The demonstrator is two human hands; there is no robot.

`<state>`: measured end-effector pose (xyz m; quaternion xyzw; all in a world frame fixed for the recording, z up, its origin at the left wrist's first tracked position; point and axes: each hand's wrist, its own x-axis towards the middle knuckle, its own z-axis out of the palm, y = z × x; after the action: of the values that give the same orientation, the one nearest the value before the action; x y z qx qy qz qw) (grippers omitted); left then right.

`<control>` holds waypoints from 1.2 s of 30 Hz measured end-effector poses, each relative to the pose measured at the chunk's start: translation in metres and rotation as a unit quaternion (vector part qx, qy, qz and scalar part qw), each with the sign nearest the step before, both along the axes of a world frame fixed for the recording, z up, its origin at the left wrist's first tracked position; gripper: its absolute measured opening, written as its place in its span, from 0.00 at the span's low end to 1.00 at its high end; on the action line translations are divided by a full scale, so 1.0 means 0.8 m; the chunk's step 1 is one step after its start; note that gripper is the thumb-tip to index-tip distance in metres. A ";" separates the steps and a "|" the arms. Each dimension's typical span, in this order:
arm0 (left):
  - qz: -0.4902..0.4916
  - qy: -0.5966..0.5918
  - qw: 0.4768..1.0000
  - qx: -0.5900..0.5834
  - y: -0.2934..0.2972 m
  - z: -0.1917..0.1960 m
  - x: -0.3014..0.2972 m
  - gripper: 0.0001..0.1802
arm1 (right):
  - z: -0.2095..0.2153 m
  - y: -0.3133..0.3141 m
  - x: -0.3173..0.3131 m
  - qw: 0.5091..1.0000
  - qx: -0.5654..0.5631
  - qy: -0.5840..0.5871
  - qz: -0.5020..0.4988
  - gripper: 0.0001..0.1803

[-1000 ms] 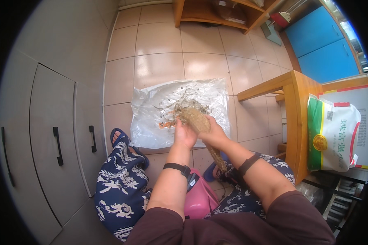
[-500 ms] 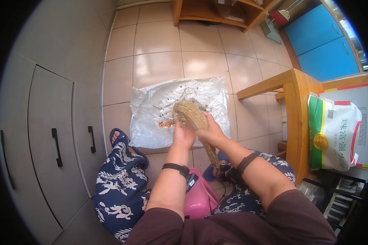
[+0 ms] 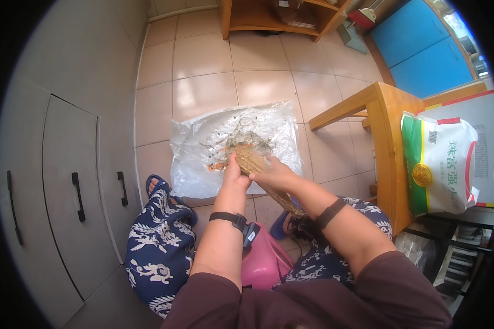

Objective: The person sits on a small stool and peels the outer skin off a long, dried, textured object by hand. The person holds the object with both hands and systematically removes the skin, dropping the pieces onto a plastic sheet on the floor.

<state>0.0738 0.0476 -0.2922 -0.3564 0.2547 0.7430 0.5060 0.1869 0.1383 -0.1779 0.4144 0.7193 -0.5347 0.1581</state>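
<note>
Both of my hands hold a long, brown dried loofah gourd (image 3: 250,160) in front of me. Its skin is rough and ribbed. The wider far end hangs above the plastic sheet, and the narrower end slants toward my right knee. My left hand (image 3: 235,171) cups it from the left near the wide end. Around its middle the fingers of my right hand (image 3: 276,174) are closed, some of them hidden behind it. Below lies a crumpled clear plastic sheet (image 3: 189,170), with dark and orange scraps (image 3: 217,165) scattered on it.
A pink plastic stool or bin (image 3: 263,257) stands between my legs. Grey drawers (image 3: 71,181) line the left. To the right, a wooden table (image 3: 387,109) carries a green and white bag (image 3: 439,164). A wooden shelf (image 3: 269,24) stands at the far end of the tiled floor.
The loofah has turned in my hands, and its ribbed side now shows. Its wide end has dropped a little, and the narrow end has swung right. The whole view has shifted slightly.
</note>
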 end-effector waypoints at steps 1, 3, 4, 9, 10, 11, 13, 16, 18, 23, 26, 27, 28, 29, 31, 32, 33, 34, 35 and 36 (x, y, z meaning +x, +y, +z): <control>-0.009 0.011 1.000 0.019 -0.001 0.001 -0.003 0.24 | 0.013 0.002 0.003 0.999 -0.013 -0.033 -0.001 0.56; -0.017 0.026 0.999 0.026 -0.001 0.005 -0.004 0.25 | 0.036 0.008 0.013 0.997 -0.045 -0.021 0.064 0.49; -0.027 0.035 0.999 0.020 0.002 0.009 -0.006 0.26 | 0.046 0.008 0.018 0.994 -0.057 -0.015 0.090 0.46; -0.030 0.053 0.996 0.058 0.013 0.064 -0.011 0.33 | 0.080 -0.008 0.031 0.988 0.086 0.119 0.050 0.37; -0.038 0.061 0.995 0.072 0.014 0.082 -0.013 0.35 | 0.086 -0.010 0.032 0.984 0.104 0.139 0.032 0.37; -0.049 0.059 0.995 0.066 0.015 0.101 -0.014 0.37 | 0.093 -0.011 0.033 0.982 0.108 0.155 0.022 0.36; -0.095 0.089 0.989 0.067 0.015 0.141 -0.015 0.39 | 0.106 -0.011 0.034 0.971 0.129 0.201 0.005 0.35; -0.141 0.123 0.982 0.022 0.016 0.187 -0.003 0.34 | 0.120 -0.012 0.037 0.975 0.139 0.174 -0.022 0.35; -0.183 0.184 0.966 -0.020 0.015 0.210 0.004 0.29 | 0.126 -0.016 0.041 0.971 0.116 0.208 -0.022 0.36; -0.234 0.266 0.933 -0.066 -0.009 0.260 -0.011 0.26 | 0.140 -0.019 0.045 0.967 0.072 0.243 0.021 0.40; -0.211 0.286 0.934 -0.035 -0.021 0.289 -0.011 0.28 | 0.146 -0.016 0.040 0.967 -0.036 0.253 -0.013 0.40; -0.211 0.299 0.930 -0.032 -0.023 0.297 -0.007 0.29 | 0.148 -0.016 0.038 0.965 -0.032 0.261 -0.007 0.39; -0.208 0.309 0.927 -0.034 -0.025 0.304 -0.004 0.30 | 0.148 -0.015 0.036 0.963 -0.028 0.269 0.000 0.38; -0.206 0.313 0.927 -0.029 -0.026 0.309 -0.001 0.30 | 0.148 -0.016 0.033 0.961 -0.023 0.277 0.007 0.37; -0.198 0.309 0.929 -0.039 -0.026 0.317 0.003 0.31 | 0.147 -0.020 0.030 0.954 0.045 0.298 0.008 0.33; -0.189 0.307 0.932 -0.036 -0.025 0.318 0.004 0.32 | 0.147 -0.023 0.027 0.944 0.081 0.321 0.006 0.32; -0.180 0.311 0.933 -0.035 -0.024 0.319 0.004 0.32 | 0.147 -0.027 0.023 0.942 0.077 0.325 -0.011 0.31; -0.164 0.319 0.933 -0.028 -0.022 0.318 0.004 0.33 | 0.148 -0.032 0.020 0.936 0.075 0.343 -0.029 0.29; -0.149 0.321 0.935 -0.027 -0.020 0.316 0.005 0.34 | 0.149 -0.036 0.017 0.929 0.073 0.359 -0.047 0.28; -0.141 0.323 0.936 -0.025 -0.019 0.315 0.006 0.33 | 0.152 -0.038 0.016 0.930 0.077 0.356 -0.054 0.28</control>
<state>0.0786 0.0322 -0.0402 -0.0703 0.4706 0.7323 0.4872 0.1994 0.1080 -0.0564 0.2462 0.7438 -0.5976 -0.1702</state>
